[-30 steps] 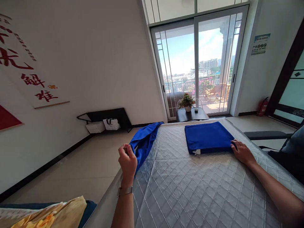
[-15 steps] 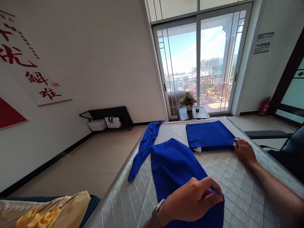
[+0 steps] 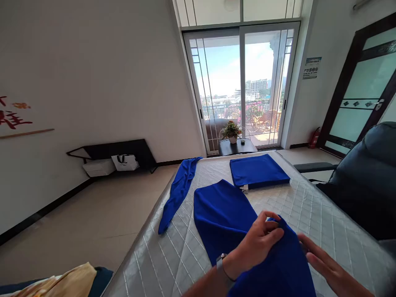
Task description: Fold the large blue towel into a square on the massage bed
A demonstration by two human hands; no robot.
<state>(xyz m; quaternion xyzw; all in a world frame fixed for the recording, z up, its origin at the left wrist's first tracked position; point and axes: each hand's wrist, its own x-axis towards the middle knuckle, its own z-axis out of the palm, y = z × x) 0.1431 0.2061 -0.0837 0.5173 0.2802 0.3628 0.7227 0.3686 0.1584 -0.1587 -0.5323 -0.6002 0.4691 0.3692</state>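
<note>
My left hand (image 3: 258, 241), with a watch on its wrist, pinches the edge of a blue cloth (image 3: 221, 206) and holds that part raised off the mattress (image 3: 144, 260). At the raised cloth's right edge is my right hand (image 3: 324, 260), thumb and forefinger stretched out and apart; its other fingers are mostly hidden. Beyond them lies a neatly folded blue cloth (image 3: 258, 170) with a white tag (image 3: 244, 188) at its near corner. Along the mattress's left edge runs a narrow, crumpled blue fabric strip (image 3: 179, 194).
A small dark table (image 3: 237, 146) with a potted plant (image 3: 232, 131) stands past the mattress, before the sliding glass door (image 3: 241, 86). To the right is a black padded chair (image 3: 365, 177). Yellowish fabric (image 3: 76, 280) lies at lower left. A white bag (image 3: 125, 163) sits by the wall.
My right hand has left the folded cloth and come back beside my left hand. The left hand has lifted the near cloth's edge higher. The view has turned rightward.
</note>
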